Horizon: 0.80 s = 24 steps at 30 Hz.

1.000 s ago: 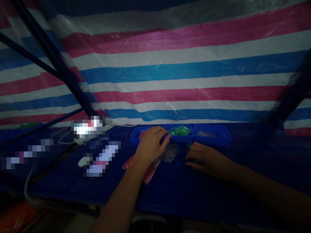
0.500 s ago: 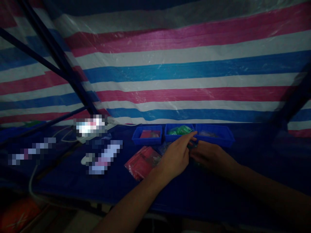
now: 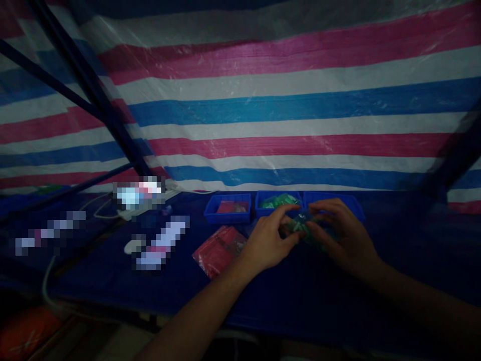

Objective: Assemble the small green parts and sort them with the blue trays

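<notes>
A small clear plastic bag with green bits inside point(image 3: 301, 224) is between my two hands, above the dark blue table. My left hand point(image 3: 271, 240) pinches its left side between thumb and fingers. Curved around the right side is my right hand point(image 3: 347, 243), its thumb and fingers on the bag; dimness blurs the exact contact. Beside my left forearm lies a stack of red packets in clear plastic point(image 3: 218, 250). Behind my hands, a blue tray point(image 3: 259, 216) holds green packets point(image 3: 281, 201). Another blue tray point(image 3: 351, 205) is partly hidden by my right hand.
A third blue tray point(image 3: 208, 215) with red packets stands at the back left. Farther left are a white power strip point(image 3: 131, 213), a pale round object point(image 3: 131, 246) and blurred-out items. Blue metal posts point(image 3: 93, 95) and a striped tarp point(image 3: 263, 110) enclose the table.
My right hand has moved up and its fingers have spread wider around the bag. My left thumb now shows on the bag, which is more visible between the hands.
</notes>
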Each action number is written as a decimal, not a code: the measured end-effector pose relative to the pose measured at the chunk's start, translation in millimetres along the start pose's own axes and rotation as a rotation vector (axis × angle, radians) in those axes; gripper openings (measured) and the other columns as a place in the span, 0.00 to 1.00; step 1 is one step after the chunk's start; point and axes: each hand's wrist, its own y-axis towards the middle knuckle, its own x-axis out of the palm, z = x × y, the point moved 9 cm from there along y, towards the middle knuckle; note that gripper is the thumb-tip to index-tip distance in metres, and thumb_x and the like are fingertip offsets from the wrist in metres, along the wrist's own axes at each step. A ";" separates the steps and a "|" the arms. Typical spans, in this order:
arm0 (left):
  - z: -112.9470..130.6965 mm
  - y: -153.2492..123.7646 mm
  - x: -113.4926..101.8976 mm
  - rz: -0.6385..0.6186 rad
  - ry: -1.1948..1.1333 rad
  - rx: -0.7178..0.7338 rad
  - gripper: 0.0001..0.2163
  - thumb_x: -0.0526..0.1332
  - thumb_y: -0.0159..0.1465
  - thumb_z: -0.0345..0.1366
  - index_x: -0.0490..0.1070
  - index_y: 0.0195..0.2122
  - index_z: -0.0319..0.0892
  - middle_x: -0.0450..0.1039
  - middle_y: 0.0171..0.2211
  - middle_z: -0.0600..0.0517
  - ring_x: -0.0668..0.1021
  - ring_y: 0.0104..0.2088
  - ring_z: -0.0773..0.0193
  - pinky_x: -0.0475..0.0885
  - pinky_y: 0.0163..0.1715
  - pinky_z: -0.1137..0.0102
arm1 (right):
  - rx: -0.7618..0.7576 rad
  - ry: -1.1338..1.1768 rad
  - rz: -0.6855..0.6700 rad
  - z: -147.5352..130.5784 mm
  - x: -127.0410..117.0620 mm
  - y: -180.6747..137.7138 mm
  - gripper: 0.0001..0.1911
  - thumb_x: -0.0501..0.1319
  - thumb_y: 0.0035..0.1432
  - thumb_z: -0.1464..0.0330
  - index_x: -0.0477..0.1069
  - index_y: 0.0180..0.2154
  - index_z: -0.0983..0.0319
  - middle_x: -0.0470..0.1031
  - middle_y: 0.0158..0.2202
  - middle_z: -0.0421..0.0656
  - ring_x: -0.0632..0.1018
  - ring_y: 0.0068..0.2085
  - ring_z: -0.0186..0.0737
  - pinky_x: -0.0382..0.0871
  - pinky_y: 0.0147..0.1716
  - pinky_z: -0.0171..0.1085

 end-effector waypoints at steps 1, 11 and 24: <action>0.3 0.0 -0.4 -0.003 -0.008 0.004 0.25 0.66 0.67 0.34 0.65 0.64 0.46 0.81 0.35 0.53 0.81 0.33 0.63 0.73 0.35 0.69 | 0.032 0.034 -0.002 4.0 1.2 0.3 0.19 0.65 0.66 0.61 0.70 0.57 0.50 0.73 0.56 0.50 0.78 0.54 0.54 0.78 0.50 0.51; -1.9 -0.8 -3.6 0.027 0.088 0.001 0.31 0.66 0.66 0.34 0.58 0.69 0.48 0.83 0.39 0.53 0.83 0.35 0.62 0.77 0.37 0.68 | 0.373 0.205 -0.134 41.5 17.6 -0.6 0.19 0.73 0.57 0.53 0.79 0.44 0.57 0.84 0.44 0.47 0.84 0.44 0.51 0.80 0.47 0.50; 23.1 -8.2 -4.7 0.151 0.413 0.322 0.13 0.60 0.72 0.33 0.70 0.56 0.43 0.76 0.54 0.45 0.79 0.56 0.56 0.76 0.58 0.59 | 0.551 0.649 -0.083 57.7 25.0 -3.7 0.21 0.75 0.55 0.58 0.76 0.49 0.57 0.84 0.47 0.46 0.85 0.45 0.45 0.78 0.50 0.44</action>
